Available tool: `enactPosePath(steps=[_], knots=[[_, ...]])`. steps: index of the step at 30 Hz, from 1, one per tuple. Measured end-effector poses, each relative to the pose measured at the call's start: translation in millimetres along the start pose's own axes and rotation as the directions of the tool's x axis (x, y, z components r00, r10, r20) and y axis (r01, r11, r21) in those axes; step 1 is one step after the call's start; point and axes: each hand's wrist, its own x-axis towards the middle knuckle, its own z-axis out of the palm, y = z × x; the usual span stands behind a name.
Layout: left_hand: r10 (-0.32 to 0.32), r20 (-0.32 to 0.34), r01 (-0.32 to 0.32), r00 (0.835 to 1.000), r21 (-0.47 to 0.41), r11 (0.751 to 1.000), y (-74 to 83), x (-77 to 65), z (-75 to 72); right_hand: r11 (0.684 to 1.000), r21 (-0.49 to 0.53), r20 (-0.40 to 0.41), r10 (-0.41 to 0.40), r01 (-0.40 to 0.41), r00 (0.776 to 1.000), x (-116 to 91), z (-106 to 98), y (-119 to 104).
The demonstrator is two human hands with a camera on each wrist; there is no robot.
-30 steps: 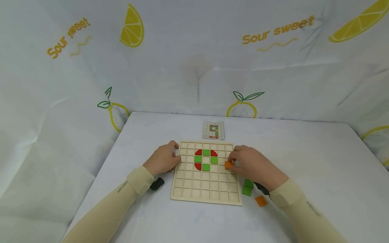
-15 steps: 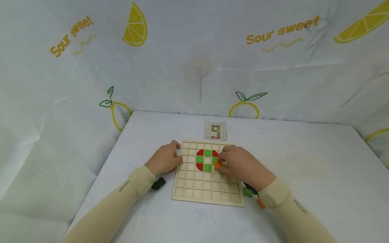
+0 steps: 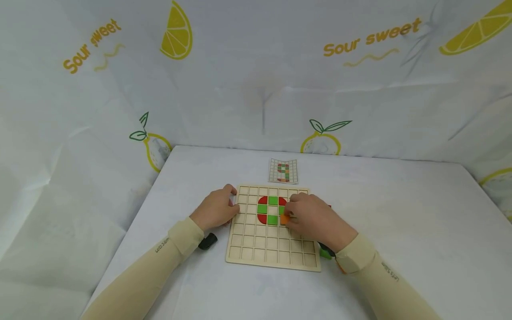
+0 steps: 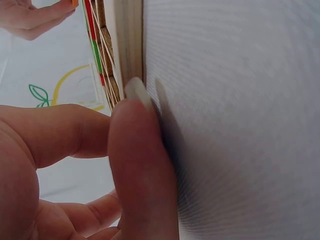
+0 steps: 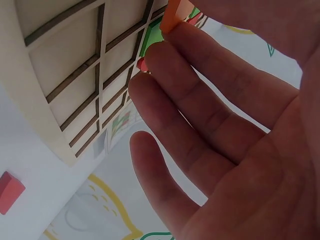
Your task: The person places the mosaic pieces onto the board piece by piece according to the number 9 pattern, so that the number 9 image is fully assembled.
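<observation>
A wooden grid board (image 3: 260, 255) lies on the white table, its cells partly filled with red and green tiles. My left hand (image 3: 215, 208) rests at the board's left side. In the left wrist view its thumb (image 4: 140, 150) touches the board's edge (image 4: 129, 40) close to the tabletop. Over the board my right hand (image 3: 316, 218) pinches an orange square tile (image 3: 284, 219), just below a green tile on the pattern's right side. The same orange tile (image 5: 175, 15) shows between thumb and index finger in the right wrist view, the other fingers stretched beside it.
Behind the board lies a small pattern card (image 3: 283, 171). Beside its right edge are a green tile (image 3: 326, 254) and an orange tile (image 3: 341, 267), both partly hidden by my right wrist. A red piece (image 5: 10, 192) lies right of the board.
My right hand has carried the orange tile leftward from the board's right side to a cell beside the green and red tiles, now lower there. The left hand has stayed in place.
</observation>
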Motion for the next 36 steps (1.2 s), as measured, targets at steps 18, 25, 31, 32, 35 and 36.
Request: enactPosePath(steps=[18,25,31,32,35,36], knots=[[0.002,0.000,-0.002,1.000,-0.001,1.000,-1.5,-0.2,0.2,0.999,-0.031,-0.003,-0.016,0.016,1.000,3.3,5.5,-2.7],[0.000,0.001,0.000,1.000,-0.013,1.000,-0.8,0.6,0.6,1.000,-0.029,0.006,0.002,-0.002,1.000,3.2,4.9,-3.5],[0.006,0.001,-0.006,1.000,-0.003,1.000,0.3,0.5,0.4,1.000,-0.024,0.000,0.000,0.000,1.000,3.7,5.1,-3.5],[0.007,0.001,-0.007,1.000,-0.001,1.000,0.6,0.2,0.3,1.000,-0.023,0.000,-0.001,0.001,1.000,3.6,5.2,-3.2],[0.003,0.002,-0.003,1.000,-0.001,1.000,1.0,0.0,0.1,1.000,-0.025,0.004,-0.003,0.003,1.000,3.6,4.7,-2.4],[0.001,0.002,-0.001,1.000,-0.001,1.000,1.2,-0.1,0.0,1.000,-0.023,0.004,-0.003,0.003,1.000,3.4,4.3,-1.9]])
